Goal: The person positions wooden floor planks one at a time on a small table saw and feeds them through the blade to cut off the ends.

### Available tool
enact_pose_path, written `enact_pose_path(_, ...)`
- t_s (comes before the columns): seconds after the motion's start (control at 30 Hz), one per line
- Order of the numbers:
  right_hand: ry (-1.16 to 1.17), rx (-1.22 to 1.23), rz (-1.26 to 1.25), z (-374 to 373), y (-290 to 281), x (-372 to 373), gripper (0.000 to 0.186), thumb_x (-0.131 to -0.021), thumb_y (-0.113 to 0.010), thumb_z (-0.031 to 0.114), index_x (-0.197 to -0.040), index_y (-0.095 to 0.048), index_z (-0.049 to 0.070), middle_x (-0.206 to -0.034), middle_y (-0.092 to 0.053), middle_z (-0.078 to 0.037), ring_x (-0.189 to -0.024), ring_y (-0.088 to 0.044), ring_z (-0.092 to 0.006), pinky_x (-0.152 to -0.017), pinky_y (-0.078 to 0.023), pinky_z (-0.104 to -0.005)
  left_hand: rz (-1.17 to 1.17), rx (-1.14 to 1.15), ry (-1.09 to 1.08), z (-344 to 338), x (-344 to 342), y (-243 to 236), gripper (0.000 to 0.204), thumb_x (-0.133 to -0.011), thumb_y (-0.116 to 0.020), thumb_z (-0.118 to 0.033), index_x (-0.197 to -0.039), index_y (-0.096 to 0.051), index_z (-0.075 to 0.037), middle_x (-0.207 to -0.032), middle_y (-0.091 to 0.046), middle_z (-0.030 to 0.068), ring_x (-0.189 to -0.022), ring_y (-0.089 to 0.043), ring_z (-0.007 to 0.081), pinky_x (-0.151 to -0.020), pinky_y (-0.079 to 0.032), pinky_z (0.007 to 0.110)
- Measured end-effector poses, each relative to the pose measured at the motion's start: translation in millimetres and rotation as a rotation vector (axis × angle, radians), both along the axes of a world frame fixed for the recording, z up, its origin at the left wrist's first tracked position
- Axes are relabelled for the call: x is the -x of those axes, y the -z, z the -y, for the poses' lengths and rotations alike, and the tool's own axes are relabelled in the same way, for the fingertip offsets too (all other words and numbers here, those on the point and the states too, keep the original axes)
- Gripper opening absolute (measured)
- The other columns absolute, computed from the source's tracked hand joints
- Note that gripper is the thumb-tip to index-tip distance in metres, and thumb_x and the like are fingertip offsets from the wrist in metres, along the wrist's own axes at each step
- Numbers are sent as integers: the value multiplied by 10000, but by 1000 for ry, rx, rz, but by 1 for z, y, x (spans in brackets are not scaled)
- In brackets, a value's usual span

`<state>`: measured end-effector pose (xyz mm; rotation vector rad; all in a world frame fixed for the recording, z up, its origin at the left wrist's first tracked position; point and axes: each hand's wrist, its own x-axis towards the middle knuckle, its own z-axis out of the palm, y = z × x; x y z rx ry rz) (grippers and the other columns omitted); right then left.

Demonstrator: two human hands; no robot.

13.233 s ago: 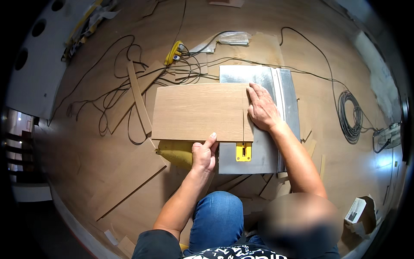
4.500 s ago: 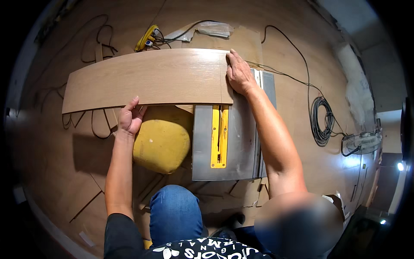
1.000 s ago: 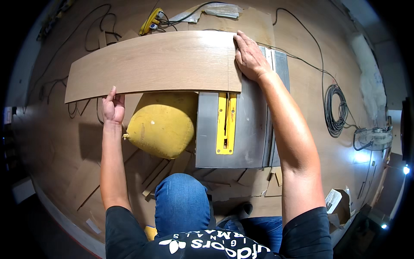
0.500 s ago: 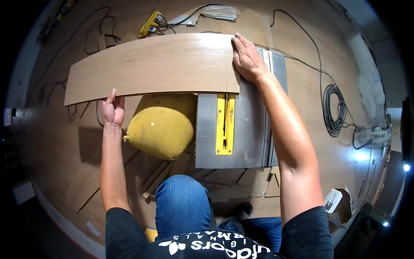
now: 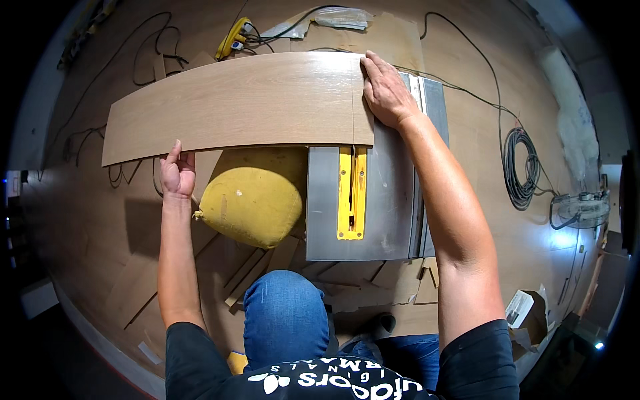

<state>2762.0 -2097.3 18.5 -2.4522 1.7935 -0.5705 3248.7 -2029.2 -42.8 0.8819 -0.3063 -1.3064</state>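
Observation:
A long wood-grain plank (image 5: 233,100) lies across the far part of a grey table saw (image 5: 390,200), its left stretch overhanging the saw. A thin line crosses the plank close to its right end, roughly level with the saw blade (image 5: 353,160) in the yellow insert (image 5: 360,220). My left hand (image 5: 179,175) grips the plank's near edge left of the saw, thumb on top and fingers underneath, partly hidden. Against the plank's right end rests my right hand (image 5: 389,92), fingers stretched out toward the far corner.
A bulging yellow sack (image 5: 253,200) sits left of the saw, below the plank. Wood offcuts (image 5: 247,277) lie near my knee. A yellow power strip (image 5: 233,39) and black cables are at the back; a coiled cable (image 5: 522,170) and a fan (image 5: 581,210) are at right.

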Motion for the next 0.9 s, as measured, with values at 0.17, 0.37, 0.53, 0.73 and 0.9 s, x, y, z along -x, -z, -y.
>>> enact_pose_path(0.17, -4, 7, -3, 1, 2, 1, 507, -942, -393, 197, -1401, -431, -15, -1500, -380, -222, -1402, -347, -352, -1188, -248, -412, -27, -26, 3, 0, -3, 2, 267, -915, -612, 42, -1143, -532, -71, -1013, -673, 87, -931, -676, 217, -851, -596, 386)
enact_pose_path(0.37, -9, -8, -5, 1, 3, 3, 514, -940, -400, 196, -1408, -426, -14, -1505, -372, -223, -1408, -340, -347, -1192, -241, -408, -3, -16, 3, -1, -3, 2, 97, -925, -603, 26, -1004, -621, -27, -1011, -682, 105, -948, -676, 226, -883, -598, 354)
enact_pose_path(0.53, 14, -33, -9, -3, -2, 0, 516, -941, -398, 197, -1411, -423, -14, -1506, -369, -223, -1413, -334, -338, -1197, -232, -404, -15, -4, 19, -2, 1, -3, 102, -925, -604, 24, -1011, -614, -30, -1020, -681, 106, -951, -675, 228, -887, -597, 363)
enact_pose_path(0.73, 7, -22, -17, -4, -1, 1, 520, -944, -390, 199, -1418, -416, -12, -1514, -359, -218, -1422, -321, -334, -1204, -220, -399, -7, -32, 0, -1, 1, -3, 145, -922, -610, 24, -1056, -584, -25, -1021, -673, 102, -945, -671, 227, -891, -591, 381)
enact_pose_path(0.9, 27, -43, -18, -8, -3, -1, 528, -944, -381, 201, -1428, -403, -10, -1520, -348, -219, -1428, -312, -331, -1211, -204, -401, -42, -38, 25, -1, -2, -3, 210, -918, -617, 24, -1103, -555, -53, -990, -671, 84, -911, -673, 209, -852, -593, 380)
